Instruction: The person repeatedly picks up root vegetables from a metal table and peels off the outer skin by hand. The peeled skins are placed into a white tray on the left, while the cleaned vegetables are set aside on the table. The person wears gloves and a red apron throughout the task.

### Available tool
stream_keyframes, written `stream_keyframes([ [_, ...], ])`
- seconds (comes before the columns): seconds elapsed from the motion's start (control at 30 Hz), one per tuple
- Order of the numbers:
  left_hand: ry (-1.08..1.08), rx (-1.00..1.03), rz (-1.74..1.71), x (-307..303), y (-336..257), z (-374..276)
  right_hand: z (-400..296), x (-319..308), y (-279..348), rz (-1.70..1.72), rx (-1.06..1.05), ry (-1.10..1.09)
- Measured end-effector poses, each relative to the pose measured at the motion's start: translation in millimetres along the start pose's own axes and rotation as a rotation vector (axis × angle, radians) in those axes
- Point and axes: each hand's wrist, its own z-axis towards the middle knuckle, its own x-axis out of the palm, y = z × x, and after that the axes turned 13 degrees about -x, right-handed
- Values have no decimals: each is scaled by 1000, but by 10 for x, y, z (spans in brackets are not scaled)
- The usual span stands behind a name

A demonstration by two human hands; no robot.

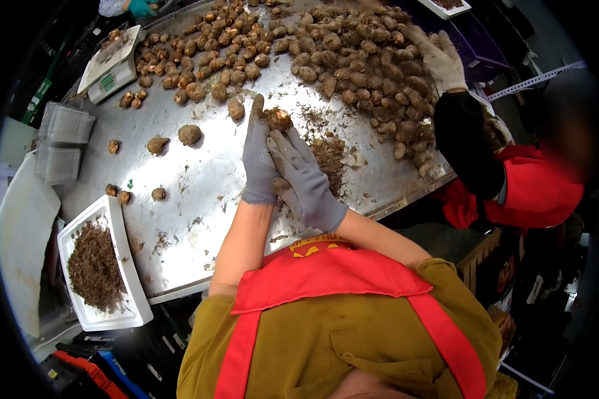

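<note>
Both of my hands wear grey gloves and meet over the metal table (189, 199). A brown, hairy taro corm (278, 119) with a pale orange patch sits between the fingers of my left hand (262, 154) and the fingertips of my right hand (304, 177). My left hand is upright, its thumb side not clearly seen; my right hand leans against it from the right. Beyond them lies a single corm (236, 108). Root fibres and soil (329, 159) are strewn just right of my hands.
A large heap of hairy corms (364, 65) covers the far right; trimmed ones (194, 55) lie far left near a scale (111, 75). Clear plastic boxes (66, 127) and a white foam tray of soil (140, 311) stand left. A co-worker's gloved hand (442, 60) reaches over the heap.
</note>
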Motion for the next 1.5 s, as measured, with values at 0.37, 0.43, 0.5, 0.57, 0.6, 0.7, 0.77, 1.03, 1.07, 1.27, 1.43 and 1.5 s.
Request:
stream_keyframes([
  [0.37, 278, -95, 115, 88, -151, -167, 49, -415, -436, 379, 313, -355],
  [0.43, 181, -78, 213, 142, -153, -204, 77, -412, -418, 355, 418, -263],
  [0.5, 119, -63, 294, 161, -144, -219, 87, -402, -398, 380, 497, -227],
  [0.57, 90, -49, 356, 159, -139, -226, 132, -403, -379, 254, 361, -293],
  [0.6, 98, -53, 372, 153, -145, -239, 145, -401, -376, 194, 294, -323],
  [0.7, 103, -20, 448, 139, -155, -259, 198, -422, -373, 188, 117, -267],
  [0.77, 78, 61, 541, 132, -126, -250, 224, -441, -344, 123, 89, -250],
  [1.03, 208, -106, 501, 201, -139, -306, 163, -368, -636, 156, 478, -114],
  [1.07, 209, -163, 377, 143, -97, -278, 140, -409, -607, 171, 505, -118],
  [1.27, 285, -242, 81, -18, -86, -242, 142, -631, -382, 481, 602, -102],
  [1.43, 213, -180, 131, 134, -101, -304, 40, -504, -355, 429, 640, -183],
  [1.5, 169, -125, 217, 150, -95, -313, 30, -438, -335, 409, 666, -241],
])
